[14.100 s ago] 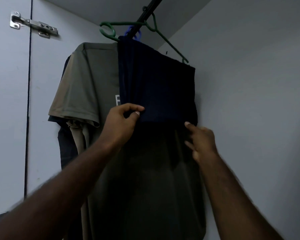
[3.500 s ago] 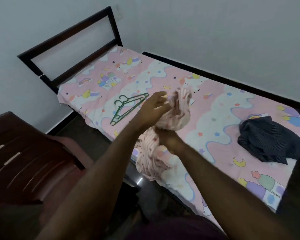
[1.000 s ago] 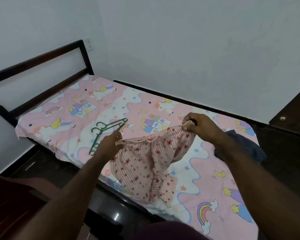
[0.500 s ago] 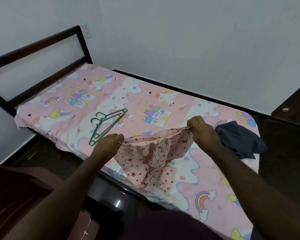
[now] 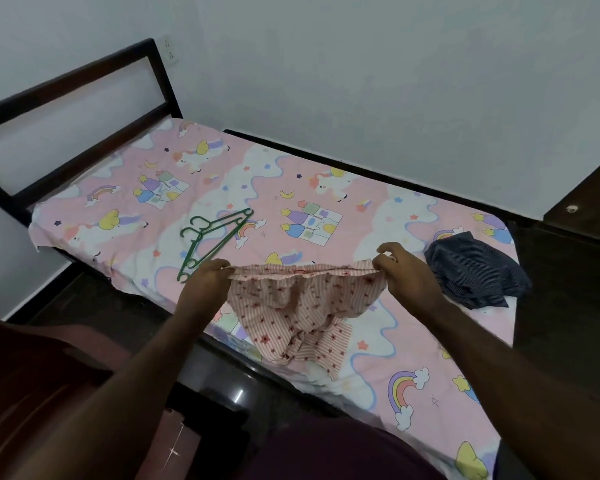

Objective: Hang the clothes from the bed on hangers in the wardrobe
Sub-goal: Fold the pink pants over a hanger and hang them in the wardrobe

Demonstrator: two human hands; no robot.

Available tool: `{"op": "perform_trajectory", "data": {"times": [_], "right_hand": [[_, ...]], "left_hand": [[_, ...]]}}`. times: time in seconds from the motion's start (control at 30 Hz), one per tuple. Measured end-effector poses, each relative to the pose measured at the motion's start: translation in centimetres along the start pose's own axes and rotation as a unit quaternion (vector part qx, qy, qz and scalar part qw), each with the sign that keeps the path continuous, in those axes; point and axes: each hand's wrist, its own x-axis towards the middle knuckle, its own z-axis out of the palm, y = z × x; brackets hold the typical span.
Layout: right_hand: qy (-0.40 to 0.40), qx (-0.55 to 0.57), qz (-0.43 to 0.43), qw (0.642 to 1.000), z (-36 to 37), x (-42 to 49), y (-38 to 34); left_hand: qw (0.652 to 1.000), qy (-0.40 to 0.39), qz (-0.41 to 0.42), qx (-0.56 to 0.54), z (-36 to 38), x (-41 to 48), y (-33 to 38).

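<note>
Both the left hand point(image 5: 204, 278) and right hand point(image 5: 403, 271) pinch the pink striped star-print cloth shorts point(image 5: 302, 306) by the waistband, stretched between the fingers over the bed's point(image 5: 326, 161) near edge.

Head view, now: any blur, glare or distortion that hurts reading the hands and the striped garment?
Head view: dim, even light; left hand, right hand and striped garment sharp; small glare spot on the floor; chair at lower left soft; far edge of the bed bows slightly.
</note>
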Motion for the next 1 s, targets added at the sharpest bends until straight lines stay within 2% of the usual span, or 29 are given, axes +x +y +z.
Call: {"op": "perform_trajectory", "data": {"times": [0.1,0.17,0.27,0.47,0.53,0.63,0.77,1.0], "right_hand": [[0.012,0.005,0.000,1.000,-0.2,-0.1,-0.2],[0.004,0.012,0.005,1.000,-0.2,-0.1,-0.4],[-0.028,0.004,0.015,0.999,0.3,0.4,0.0],[-0.078,0.005,0.051,0.996,0.9,0.9,-0.5],[-0.070,0.009,0.057,0.996,0.9,1.1,-0.7],[-0.058,0.007,0.050,0.997,0.8,1.7,-1.2],[-0.038,0.016,0.065,0.997,-0.1,3.3,-1.7],[0.014,0.007,0.041,0.999,-7.1,9.6,-0.4]], "left_hand": [[0.997,0.072,0.025,0.000,-1.4,0.2,1.6],[0.996,0.086,0.022,-0.006,-1.6,0.2,1.9],[0.993,0.048,-0.066,-0.083,-1.0,0.3,1.2],[0.975,0.020,-0.153,-0.159,-0.4,1.2,1.4],[0.959,0.040,-0.202,-0.194,-0.2,1.5,1.7],[0.917,0.130,-0.297,-0.231,-0.4,2.5,2.7],[0.890,0.178,-0.369,-0.201,-1.5,4.1,3.4],[0.896,0.146,-0.390,-0.155,-7.7,8.3,-0.6]]}}
